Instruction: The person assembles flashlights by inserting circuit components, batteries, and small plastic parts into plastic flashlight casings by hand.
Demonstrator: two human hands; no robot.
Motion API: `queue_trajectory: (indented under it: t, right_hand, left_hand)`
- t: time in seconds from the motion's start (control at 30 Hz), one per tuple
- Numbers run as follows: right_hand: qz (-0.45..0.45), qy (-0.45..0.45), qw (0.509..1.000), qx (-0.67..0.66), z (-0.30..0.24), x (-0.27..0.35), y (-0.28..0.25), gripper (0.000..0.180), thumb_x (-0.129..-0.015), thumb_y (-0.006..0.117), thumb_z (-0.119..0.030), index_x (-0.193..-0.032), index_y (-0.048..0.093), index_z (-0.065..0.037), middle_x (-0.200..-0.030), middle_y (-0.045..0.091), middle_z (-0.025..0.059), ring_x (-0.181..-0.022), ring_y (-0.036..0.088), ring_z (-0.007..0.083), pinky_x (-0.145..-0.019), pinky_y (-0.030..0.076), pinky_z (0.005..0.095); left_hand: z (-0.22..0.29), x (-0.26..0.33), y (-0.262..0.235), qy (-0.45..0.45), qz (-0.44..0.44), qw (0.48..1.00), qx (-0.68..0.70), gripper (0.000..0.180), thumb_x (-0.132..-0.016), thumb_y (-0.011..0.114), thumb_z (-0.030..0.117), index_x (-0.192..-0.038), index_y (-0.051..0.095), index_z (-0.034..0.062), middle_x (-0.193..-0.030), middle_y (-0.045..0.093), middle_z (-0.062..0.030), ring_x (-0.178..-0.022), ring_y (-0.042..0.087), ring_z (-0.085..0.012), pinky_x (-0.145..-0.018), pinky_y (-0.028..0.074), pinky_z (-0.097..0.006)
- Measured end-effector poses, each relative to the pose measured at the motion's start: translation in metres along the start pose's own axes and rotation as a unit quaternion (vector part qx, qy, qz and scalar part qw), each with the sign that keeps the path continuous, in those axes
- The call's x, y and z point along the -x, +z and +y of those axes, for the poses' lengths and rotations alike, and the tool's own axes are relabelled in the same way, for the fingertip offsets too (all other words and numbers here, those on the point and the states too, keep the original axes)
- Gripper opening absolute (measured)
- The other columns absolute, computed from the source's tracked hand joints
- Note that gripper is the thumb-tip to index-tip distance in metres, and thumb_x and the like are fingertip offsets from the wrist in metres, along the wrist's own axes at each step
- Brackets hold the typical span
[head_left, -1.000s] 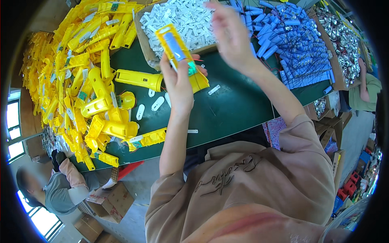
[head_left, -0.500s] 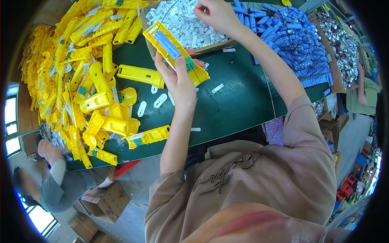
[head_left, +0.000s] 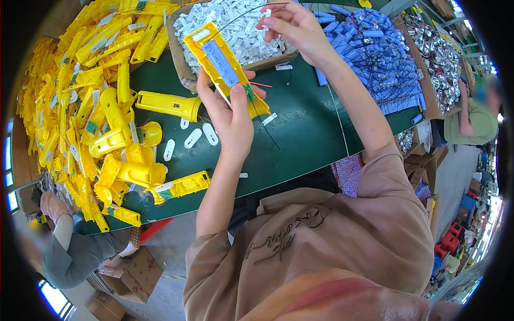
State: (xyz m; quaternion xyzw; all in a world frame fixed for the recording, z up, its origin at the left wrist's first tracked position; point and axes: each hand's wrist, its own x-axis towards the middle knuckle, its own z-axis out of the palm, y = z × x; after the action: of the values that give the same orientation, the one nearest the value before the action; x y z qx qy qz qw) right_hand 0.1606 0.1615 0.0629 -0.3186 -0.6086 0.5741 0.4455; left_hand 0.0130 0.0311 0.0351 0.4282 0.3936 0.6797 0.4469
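Leftmost, a heap of yellow housings point(head_left: 80, 107) covers the green table point(head_left: 305, 134), well away from either set of fingers; a single yellow torch body point(head_left: 167, 105) and three small white tabs point(head_left: 193, 138) lie just left of the left wrist. Next, the left hand point(head_left: 230, 115) is raised above the table with its fingers curled round the lower end of a yellow housing half point(head_left: 222, 67), thumb pressed against the near face; the part rises up and leftward from the fingertips, carries a blue cell point(head_left: 219, 62) in its channel, and trails thin wires beside the thumb. Behind it, a cardboard box of white pieces point(head_left: 235, 27) sits between the two hands. Further right, the right hand point(head_left: 297, 27) hovers over that box, thumb and forefinger pinched together on a small white piece point(head_left: 266, 13), the remaining fingers loosely bent. Rightmost, beyond the right fingers, lies a pile of blue cells point(head_left: 375, 59).
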Motion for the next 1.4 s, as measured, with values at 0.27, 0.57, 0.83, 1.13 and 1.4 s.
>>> queue_trajectory:
  t: [0.27, 0.57, 0.83, 1.13, 1.4]
  right_hand:
    - [-0.046, -0.04, 0.978, -0.197, 0.001, 0.02, -0.002, 0.009, -0.09, 0.059, -0.012, -0.093, 0.052, -0.007, -0.074, 0.06, 0.0026, -0.06, 0.056, 0.0077, -0.053, 0.044, 0.0173]
    - [-0.076, -0.021, 0.927, -0.366, -0.022, 0.029, 0.03, 0.013, -0.091, 0.059, -0.018, -0.088, 0.051, -0.008, -0.069, 0.057, 0.0017, -0.051, 0.047, 0.0058, -0.051, 0.036, 0.0146]
    - [0.149, -0.141, 0.977, -0.049, -0.01, 0.037, 0.049, 0.013, -0.092, 0.057, -0.016, -0.091, 0.053, -0.003, -0.068, 0.055, -0.0018, -0.057, 0.045, 0.0032, -0.054, 0.039, 0.017]
    - [0.158, -0.14, 0.975, -0.073, -0.013, 0.041, 0.046, 0.018, -0.092, 0.058, -0.019, -0.086, 0.051, -0.004, -0.073, 0.057, 0.0, -0.063, 0.051, 0.0047, -0.059, 0.042, 0.0178]
    - [0.085, -0.104, 0.987, -0.083, -0.016, 0.022, 0.035, 0.023, -0.097, 0.047, -0.027, -0.093, 0.05, -0.004, -0.091, 0.063, 0.0089, -0.074, 0.06, 0.0099, -0.066, 0.05, 0.0213]
  left_hand:
    - [0.004, 0.009, 0.0, 0.048, -0.07, 0.996, 0.034, 0.061, -0.089, 0.04, 0.001, -0.14, 0.007, 0.0072, -0.105, 0.055, -0.0202, -0.077, 0.061, -0.0228, -0.067, 0.054, -0.034]
    - [-0.008, 0.014, 0.004, 0.149, -0.112, 0.98, -0.069, 0.063, -0.089, 0.045, 0.008, -0.138, 0.005, 0.006, -0.105, 0.056, -0.0257, -0.074, 0.063, -0.023, -0.063, 0.054, -0.032]
    - [-0.015, 0.018, 0.003, 0.088, -0.103, 0.989, -0.061, 0.07, -0.083, 0.052, -0.001, -0.14, 0.011, -0.0009, -0.114, 0.046, -0.0183, -0.092, 0.057, -0.0193, -0.072, 0.053, -0.03]
    - [-0.007, 0.012, 0.005, 0.082, -0.095, 0.983, -0.137, 0.062, -0.087, 0.042, -0.003, -0.139, 0.009, 0.003, -0.109, 0.054, -0.022, -0.088, 0.06, -0.022, -0.07, 0.052, -0.032]
    - [0.009, 0.017, 0.009, -0.051, -0.178, 0.98, 0.065, 0.055, -0.091, 0.045, 0.014, -0.138, 0.017, 0.0051, -0.099, 0.058, -0.0236, -0.067, 0.062, -0.0233, -0.06, 0.053, -0.033]
